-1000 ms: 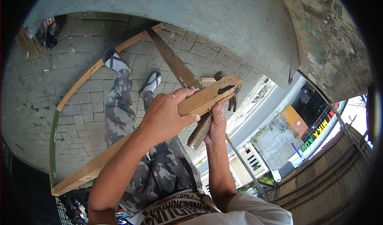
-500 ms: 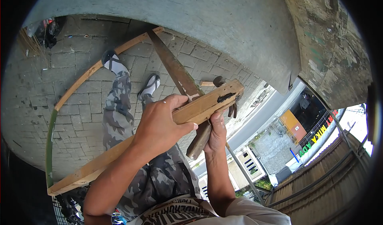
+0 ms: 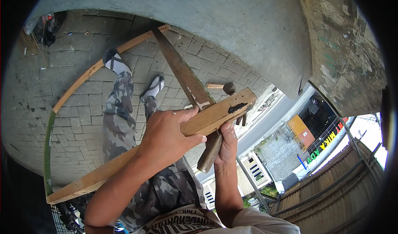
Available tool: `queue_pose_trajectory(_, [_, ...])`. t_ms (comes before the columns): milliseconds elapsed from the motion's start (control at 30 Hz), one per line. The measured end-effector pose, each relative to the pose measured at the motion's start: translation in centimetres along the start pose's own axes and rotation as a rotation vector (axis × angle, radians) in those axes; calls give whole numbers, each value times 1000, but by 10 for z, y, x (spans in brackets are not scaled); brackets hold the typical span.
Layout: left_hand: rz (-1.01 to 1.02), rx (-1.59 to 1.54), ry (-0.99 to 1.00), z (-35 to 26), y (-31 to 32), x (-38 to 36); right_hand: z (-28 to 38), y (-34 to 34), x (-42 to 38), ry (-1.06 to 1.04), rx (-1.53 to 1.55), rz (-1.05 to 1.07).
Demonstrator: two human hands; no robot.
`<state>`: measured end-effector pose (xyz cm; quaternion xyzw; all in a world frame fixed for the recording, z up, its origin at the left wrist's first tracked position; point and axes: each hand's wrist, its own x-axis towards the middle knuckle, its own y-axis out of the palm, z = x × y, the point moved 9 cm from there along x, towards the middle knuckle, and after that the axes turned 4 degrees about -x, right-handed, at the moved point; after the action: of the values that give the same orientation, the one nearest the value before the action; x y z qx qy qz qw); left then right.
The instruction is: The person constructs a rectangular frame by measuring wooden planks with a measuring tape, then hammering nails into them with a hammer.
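Observation:
My left hand (image 3: 166,128) is closed around a light wooden bar (image 3: 224,109), thumb on the near side and a finger on the far side. A dark gap or stain (image 3: 237,108) marks the bar near its end. A weathered brown strip (image 3: 182,74) crosses under the bar, its thick near end (image 3: 210,151) sticking out toward me. My right hand (image 3: 226,145) grips this crossing from below, thumb against the bar; its other fingers are mostly hidden. Dark curved bits (image 3: 241,120) show beneath the bar.
A thin wooden strip (image 3: 78,82) and a green strip (image 3: 49,151) run around my feet to the bar's far-left end. A dark round-headed object (image 3: 229,88) lies beyond the bar. A grey concrete surface (image 3: 232,31) rises ahead; paving (image 3: 83,128) lies below.
The bar's right end has shifted slightly right and down, with both hands moving along. Their grip looks the same. The view has tilted a little.

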<state>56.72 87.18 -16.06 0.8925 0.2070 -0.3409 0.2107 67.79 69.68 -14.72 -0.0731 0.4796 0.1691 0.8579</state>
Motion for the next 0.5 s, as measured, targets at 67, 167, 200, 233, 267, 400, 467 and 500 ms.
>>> queue_pose_trajectory(67, [6, 3, -5, -1, 0, 1, 1, -2, 0, -5, -16, -7])
queue_pose_trajectory(167, [41, -10, -64, 2, 1, 3, 4, 3, 1, -4, -32, 23])
queue_pose_trajectory(200, [38, -6, -57, 4, 0, 2, 3, 3, 0, -1, -32, 21])
queue_pose_trajectory(233, [34, 0, -51, 5, 1, 2, 3, 2, 0, 3, -32, 20])
queue_pose_trajectory(267, [31, 6, -44, 6, 1, 2, 3, 2, 0, 6, -31, 19])
queue_pose_trajectory(400, [35, -24, -38, 8, 3, 4, 6, 6, 0, 1, -41, 29])
queue_pose_trajectory(467, [77, -31, -98, 6, 3, 4, 7, 8, 0, -1, -43, 28])
queue_pose_trajectory(500, [78, -24, -110, 4, 2, 5, 8, 8, 0, -3, -45, 34])
